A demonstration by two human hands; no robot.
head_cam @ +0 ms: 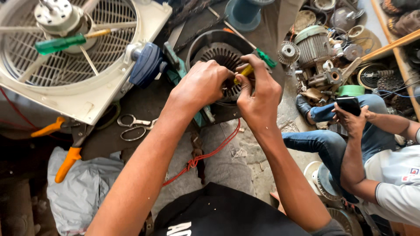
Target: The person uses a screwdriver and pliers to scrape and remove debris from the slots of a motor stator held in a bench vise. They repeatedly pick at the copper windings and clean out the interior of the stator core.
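Observation:
My left hand (200, 85) presses on the dark round motor stator (218, 54) clamped in a vise on the bench. My right hand (259, 97) is closed around a small yellow-handled tool (243, 72) whose tip goes into the stator's slots. The fingertips of both hands meet over the core. A red wire (210, 154) trails down from under the stator towards my lap.
A white fan housing (87, 87) with a green screwdriver (59, 44) lies at left, near a blue vise handle (146, 65), scissors (133, 126) and orange-handled cutters (68, 164). Motor parts (313, 48) pile at the right. A seated person holds a phone (348, 105) there.

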